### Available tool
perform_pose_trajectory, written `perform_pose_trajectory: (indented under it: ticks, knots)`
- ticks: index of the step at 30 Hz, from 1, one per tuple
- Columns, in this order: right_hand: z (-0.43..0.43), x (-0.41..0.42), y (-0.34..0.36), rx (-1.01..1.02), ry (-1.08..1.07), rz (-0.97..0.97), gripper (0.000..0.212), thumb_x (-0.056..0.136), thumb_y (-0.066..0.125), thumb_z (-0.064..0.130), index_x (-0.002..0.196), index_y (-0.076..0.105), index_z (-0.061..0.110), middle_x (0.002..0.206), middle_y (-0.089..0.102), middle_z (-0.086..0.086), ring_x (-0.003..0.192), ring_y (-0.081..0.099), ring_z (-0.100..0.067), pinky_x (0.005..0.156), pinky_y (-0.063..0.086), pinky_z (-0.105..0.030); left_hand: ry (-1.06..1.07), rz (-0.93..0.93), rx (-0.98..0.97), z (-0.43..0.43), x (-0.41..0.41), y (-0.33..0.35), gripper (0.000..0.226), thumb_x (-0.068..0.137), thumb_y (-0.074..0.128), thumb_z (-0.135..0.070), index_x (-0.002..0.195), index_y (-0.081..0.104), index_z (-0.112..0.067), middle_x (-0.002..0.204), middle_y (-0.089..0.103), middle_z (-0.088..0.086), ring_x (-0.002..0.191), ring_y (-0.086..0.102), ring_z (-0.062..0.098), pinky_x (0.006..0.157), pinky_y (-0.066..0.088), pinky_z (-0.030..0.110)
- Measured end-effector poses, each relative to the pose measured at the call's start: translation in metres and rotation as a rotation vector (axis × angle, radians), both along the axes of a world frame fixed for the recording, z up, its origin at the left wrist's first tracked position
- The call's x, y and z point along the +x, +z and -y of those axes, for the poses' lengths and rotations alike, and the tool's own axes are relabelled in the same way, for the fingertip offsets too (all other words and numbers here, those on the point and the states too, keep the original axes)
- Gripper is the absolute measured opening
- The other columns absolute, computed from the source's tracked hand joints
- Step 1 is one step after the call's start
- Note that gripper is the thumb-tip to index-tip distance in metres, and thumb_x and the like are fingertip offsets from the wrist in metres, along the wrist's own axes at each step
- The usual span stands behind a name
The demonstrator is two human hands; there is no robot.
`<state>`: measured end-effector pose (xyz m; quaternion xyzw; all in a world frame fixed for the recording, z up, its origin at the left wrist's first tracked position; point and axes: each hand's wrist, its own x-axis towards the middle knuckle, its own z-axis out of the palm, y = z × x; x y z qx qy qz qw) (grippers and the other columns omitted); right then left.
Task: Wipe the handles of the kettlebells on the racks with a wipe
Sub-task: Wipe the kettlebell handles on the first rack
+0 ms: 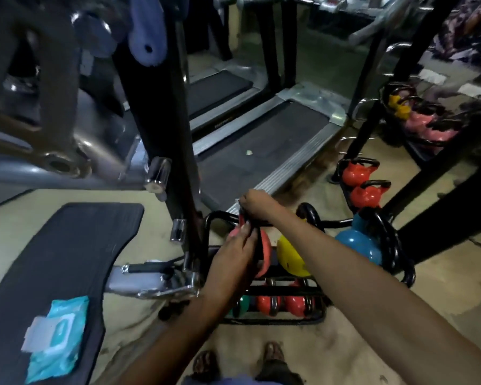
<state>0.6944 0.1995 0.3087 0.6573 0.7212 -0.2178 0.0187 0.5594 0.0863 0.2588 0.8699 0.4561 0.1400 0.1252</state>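
– Wiping stage?
– Mid-frame, right grip (254, 204) clenches the wipe (237, 202) on the pink kettlebell (266, 251) handle (259, 243); left grip (238, 247) holds that handle lower.
– Remaining?
– Apparently yellow kettlebell (289, 257), blue kettlebell (358, 245), others.

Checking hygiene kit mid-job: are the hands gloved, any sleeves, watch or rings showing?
No gloves: left hand and right hand are bare. The left forearm and right forearm are uncovered, no sleeve in view; no watch, band or ring shows.
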Motion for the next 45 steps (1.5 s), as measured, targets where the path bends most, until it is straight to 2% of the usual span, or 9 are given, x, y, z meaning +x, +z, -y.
perform_pose_trajectory:
  ticks: [8, 13, 16, 20, 24, 35, 40, 43, 45]
  knots:
    - [-0.017, 0.001, 0.004, -0.001, 0.344, 0.204, 0.027, 0.094, 0.06, 0.028, 0.104, 0.073, 0.006, 0.108, 0.071, -0.019, 0.102, 0.068, -0.036, 0.071, 0.048, -0.033, 0.169, -0.016, -0.075, 0.006, 0.015, 0.016, 0.07, 0.089, 0.066, -0.024, 0.153, 0.037, -0.022, 0.158, 0.037, -0.004, 0.136, 0.045, 0.015, 0.106, 0.039, 0.023]
    - [-0.023, 0.006, -0.002, 0.048, 0.154, 0.124, 0.031, 0.097, 0.055, 0.026, 0.105, 0.07, 0.0, 0.11, 0.07, -0.024, 0.102, 0.067, -0.039, 0.08, 0.052, -0.037, 0.223, 0.004, -0.117, 0.009, 0.021, 0.025, 0.076, 0.092, 0.066, -0.025, 0.158, 0.027, -0.025, 0.166, 0.02, -0.009, 0.142, 0.038, 0.015, 0.11, 0.037, 0.026]
    - [0.009, 0.025, -0.029, 0.154, -0.216, -0.217, 0.031, 0.1, 0.047, 0.022, 0.086, 0.068, 0.005, 0.087, 0.068, -0.02, 0.085, 0.066, -0.036, 0.073, 0.049, -0.04, 0.22, 0.045, -0.15, 0.009, 0.02, 0.024, 0.077, 0.091, 0.069, -0.028, 0.157, 0.03, -0.025, 0.165, 0.02, -0.011, 0.144, 0.035, 0.012, 0.113, 0.032, 0.024]
    - [0.035, 0.014, -0.044, -0.439, -1.011, -1.407, 0.033, 0.102, 0.038, 0.012, 0.091, 0.066, -0.002, 0.08, 0.07, -0.018, 0.065, 0.069, -0.024, 0.05, 0.056, -0.029, 0.191, 0.064, -0.144, 0.009, 0.017, 0.025, 0.074, 0.091, 0.068, -0.023, 0.156, 0.033, -0.023, 0.165, 0.021, -0.01, 0.146, 0.031, 0.011, 0.116, 0.029, 0.024]
    - [0.019, 0.007, -0.037, -0.661, -1.143, -1.726, 0.046, 0.105, 0.023, 0.013, 0.095, 0.061, -0.012, 0.074, 0.072, -0.025, 0.068, 0.073, -0.033, 0.072, 0.06, -0.044, 0.146, 0.029, -0.13, 0.005, 0.014, 0.027, 0.074, 0.089, 0.068, -0.022, 0.155, 0.035, -0.021, 0.165, 0.024, -0.006, 0.145, 0.034, 0.014, 0.114, 0.029, 0.023]
    - [0.036, 0.002, -0.031, -0.518, -1.174, -1.617, 0.041, 0.103, 0.029, 0.012, 0.091, 0.064, -0.007, 0.077, 0.072, -0.02, 0.065, 0.073, -0.03, 0.054, 0.062, -0.038, 0.083, 0.014, -0.029, 0.004, 0.009, 0.026, 0.071, 0.07, 0.08, -0.014, 0.137, 0.059, -0.01, 0.144, 0.056, 0.009, 0.123, 0.061, 0.021, 0.102, 0.048, 0.029]
    - [0.076, -0.002, -0.047, 0.419, -0.599, -0.638, 0.024, 0.1, 0.051, 0.01, 0.11, 0.072, 0.009, 0.106, 0.073, -0.003, 0.095, 0.064, -0.016, 0.088, 0.051, -0.028, 0.094, 0.049, -0.014, 0.005, 0.007, 0.022, 0.055, 0.078, 0.051, -0.024, 0.13, 0.063, -0.01, 0.143, 0.057, 0.008, 0.118, 0.065, 0.023, 0.095, 0.054, 0.033]
    - [0.048, 0.005, -0.048, 0.451, -0.237, -0.521, 0.033, 0.097, 0.048, 0.019, 0.121, 0.067, 0.007, 0.124, 0.068, -0.01, 0.116, 0.061, -0.021, 0.103, 0.047, -0.03, 0.1, 0.058, 0.027, 0.009, 0.006, 0.018, 0.05, 0.08, 0.059, -0.024, 0.129, 0.064, -0.012, 0.143, 0.057, 0.004, 0.119, 0.063, 0.019, 0.099, 0.05, 0.029]
    - [0.02, 0.022, -0.039, 0.31, 0.01, -0.343, 0.044, 0.094, 0.038, 0.044, 0.109, 0.067, 0.014, 0.111, 0.069, -0.007, 0.106, 0.064, -0.027, 0.091, 0.052, -0.042, 0.093, 0.053, 0.057, 0.014, 0.005, 0.01, 0.058, 0.078, 0.075, -0.018, 0.134, 0.061, -0.009, 0.144, 0.056, 0.008, 0.124, 0.059, 0.021, 0.105, 0.046, 0.031]
